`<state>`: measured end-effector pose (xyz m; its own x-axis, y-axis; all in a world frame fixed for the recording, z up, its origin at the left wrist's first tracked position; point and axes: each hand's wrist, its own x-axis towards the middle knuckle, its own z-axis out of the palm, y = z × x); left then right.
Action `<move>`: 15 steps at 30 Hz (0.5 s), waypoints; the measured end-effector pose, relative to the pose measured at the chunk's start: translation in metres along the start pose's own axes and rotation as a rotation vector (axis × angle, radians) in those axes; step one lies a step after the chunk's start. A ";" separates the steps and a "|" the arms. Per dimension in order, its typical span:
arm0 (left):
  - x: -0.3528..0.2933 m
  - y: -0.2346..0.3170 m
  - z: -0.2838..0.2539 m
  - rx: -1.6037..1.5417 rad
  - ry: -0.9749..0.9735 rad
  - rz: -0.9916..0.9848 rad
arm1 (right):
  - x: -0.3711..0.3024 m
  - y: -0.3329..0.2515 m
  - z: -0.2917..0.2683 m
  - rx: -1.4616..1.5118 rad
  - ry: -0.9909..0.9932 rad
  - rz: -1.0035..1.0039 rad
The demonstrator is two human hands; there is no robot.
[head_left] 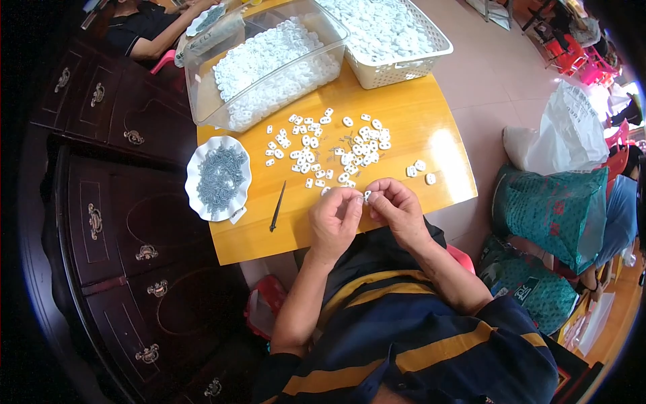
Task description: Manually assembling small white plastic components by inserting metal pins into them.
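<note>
At the table's near edge, my right hand [398, 210] pinches a small white plastic piece [367, 194] between thumb and forefinger. My left hand [335, 219] is closed just beside it, its fingertips meeting the right hand's. Whatever the left fingers grip is too small to name. Many loose white two-holed plastic pieces [364, 149] lie spread beyond my hands, with thin grey metal bits [338, 151] among them. To the left, a scalloped white plate [191, 184] bears a heap of small grey metal parts [221, 176]. A slim black pointed tool [278, 206] rests between plate and left hand.
A clear plastic bin [200, 101] full of white pieces and a white perforated basket [397, 73] stand at the far table edge. Dark drawers [101, 222] line the left. Bulging bags [548, 209] sit on the right floor. Another person's arm [168, 34] shows far left.
</note>
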<state>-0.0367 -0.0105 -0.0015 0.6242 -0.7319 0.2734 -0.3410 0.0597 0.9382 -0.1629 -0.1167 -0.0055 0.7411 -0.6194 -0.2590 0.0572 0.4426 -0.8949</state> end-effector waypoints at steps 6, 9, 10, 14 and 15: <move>-0.005 0.001 -0.005 -0.072 -0.038 -0.177 | 0.002 0.004 0.001 -0.075 -0.052 -0.003; -0.006 -0.006 -0.005 -0.067 0.018 -0.130 | 0.007 0.017 0.005 0.061 -0.089 -0.002; -0.006 -0.007 -0.004 -0.030 0.002 -0.121 | 0.007 0.018 0.005 0.061 -0.066 -0.040; -0.005 -0.010 -0.004 0.050 -0.028 -0.102 | 0.008 0.018 0.004 0.035 -0.042 -0.082; -0.005 -0.011 -0.004 0.054 -0.032 -0.102 | 0.008 0.018 0.004 0.040 -0.041 -0.083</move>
<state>-0.0335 -0.0051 -0.0121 0.6352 -0.7534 0.1698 -0.3153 -0.0522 0.9476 -0.1536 -0.1109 -0.0219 0.7595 -0.6281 -0.1691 0.1454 0.4173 -0.8970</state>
